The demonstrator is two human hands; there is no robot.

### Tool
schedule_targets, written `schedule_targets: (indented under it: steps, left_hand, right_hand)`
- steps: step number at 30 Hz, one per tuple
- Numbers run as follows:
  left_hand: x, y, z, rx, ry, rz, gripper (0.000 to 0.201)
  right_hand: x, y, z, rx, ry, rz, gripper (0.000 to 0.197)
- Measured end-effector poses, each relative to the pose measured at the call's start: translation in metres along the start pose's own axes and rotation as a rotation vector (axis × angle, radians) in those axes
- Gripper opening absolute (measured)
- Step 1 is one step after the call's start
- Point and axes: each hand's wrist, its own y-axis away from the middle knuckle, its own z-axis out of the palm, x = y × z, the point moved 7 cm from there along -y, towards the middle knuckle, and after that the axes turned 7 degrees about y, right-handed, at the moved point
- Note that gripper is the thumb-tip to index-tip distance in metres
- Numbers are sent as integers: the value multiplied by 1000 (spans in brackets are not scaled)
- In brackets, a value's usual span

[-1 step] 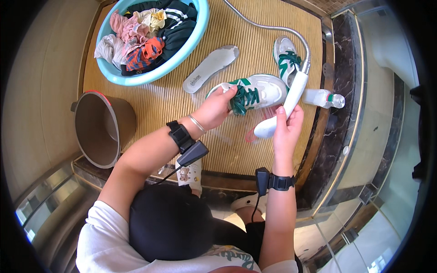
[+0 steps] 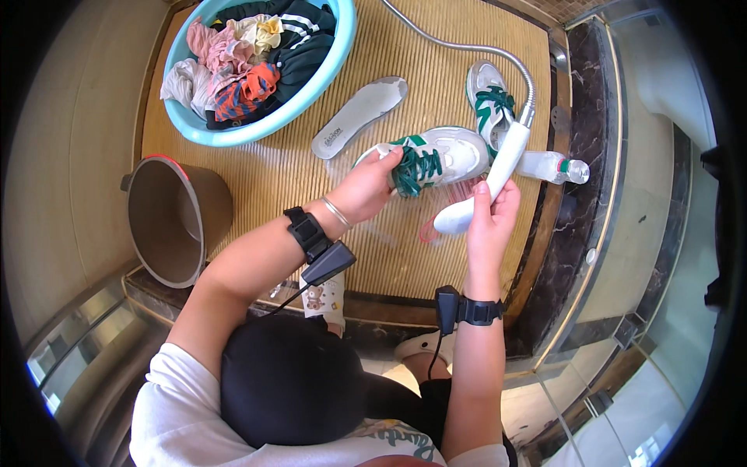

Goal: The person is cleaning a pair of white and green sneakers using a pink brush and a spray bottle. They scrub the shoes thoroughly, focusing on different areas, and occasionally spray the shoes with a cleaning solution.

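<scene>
I record bright, mostly even light; the interior of the bucket [image 2: 214,206] is shaded. White glare shows at lower left and lower right. Fisheye distortion bends the left wall [image 2: 70,156] toward blackened edges; central detail reads clearly.

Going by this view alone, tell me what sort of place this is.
Probably a bathroom or shower area: a shower head on a metal hose, a blue basin of clothes, and a bucket.

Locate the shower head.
In the head view, right of centre: the white shower head is in the right hand, close to the shoe that the left hand holds.
</scene>
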Motion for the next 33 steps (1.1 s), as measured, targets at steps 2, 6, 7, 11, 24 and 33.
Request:
schedule_targets:
  steps: [2, 6, 7, 11, 24, 33]
  left_hand:
    - [-6, 4, -6, 66, 10, -12, 34]
    - [-9, 8, -4, 90, 26, -1, 33]
    - [-9, 8, -4, 93, 33, 7, 33]
    - [-6, 10, -2, 91, 35, 22, 33]
    - [-3, 15, 0, 96, 75, 74, 37]
    - [-2, 11, -3, 69, 68, 74, 40]
  right_hand:
    - [0, 0, 0, 43, -44, -16, 32]
    - [-2, -1, 3, 82, -70, -32, 33]
    - [-4, -1, 5, 91, -65, -31, 33]
    - [-6, -2, 5, 86, -47, 0, 34]
    - [0, -18, 6, 178, -211, -16, 24]
    - [4, -27, 11, 179, -304, 19, 24]
